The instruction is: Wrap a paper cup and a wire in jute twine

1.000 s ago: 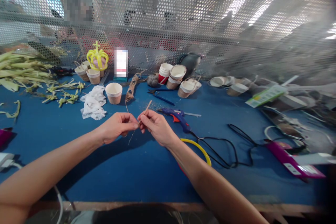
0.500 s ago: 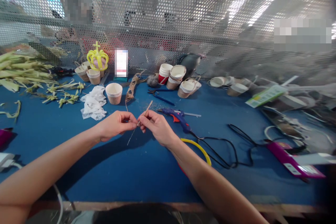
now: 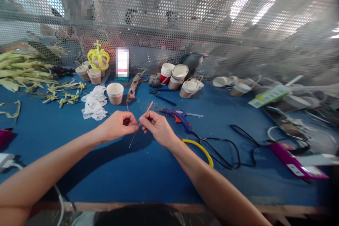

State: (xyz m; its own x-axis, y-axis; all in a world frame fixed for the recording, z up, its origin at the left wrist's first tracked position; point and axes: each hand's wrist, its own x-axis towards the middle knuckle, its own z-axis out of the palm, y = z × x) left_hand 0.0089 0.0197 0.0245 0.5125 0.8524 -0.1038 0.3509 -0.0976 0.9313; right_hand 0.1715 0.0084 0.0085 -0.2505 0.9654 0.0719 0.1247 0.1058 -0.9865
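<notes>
Low over the blue table, my two hands meet fingertip to fingertip. My right hand [image 3: 158,128] pinches a thin wire [image 3: 131,142], whose bare end slants down to the left. Its upper end, wrapped in tan twine [image 3: 149,107], sticks up past the fingers. My left hand [image 3: 121,124] is closed, thumb and forefinger pinched at the wire beside the right fingertips. A strand of twine [image 3: 127,107] runs from the twine hank [image 3: 133,90] down behind the left hand to the fingers. The exact pinch point is partly hidden.
A glue gun [image 3: 180,116] with a black cord lies right of my hands, near a yellow ring [image 3: 202,150]. Behind are a twine-wrapped cup [image 3: 115,95], crumpled white tissue [image 3: 94,104] and pliers [image 3: 164,97]. A perforated metal screen [image 3: 159,35] stands along the back.
My left fingers have shifted slightly and curled more at the wire. The right hand and the wire stay almost in place.
</notes>
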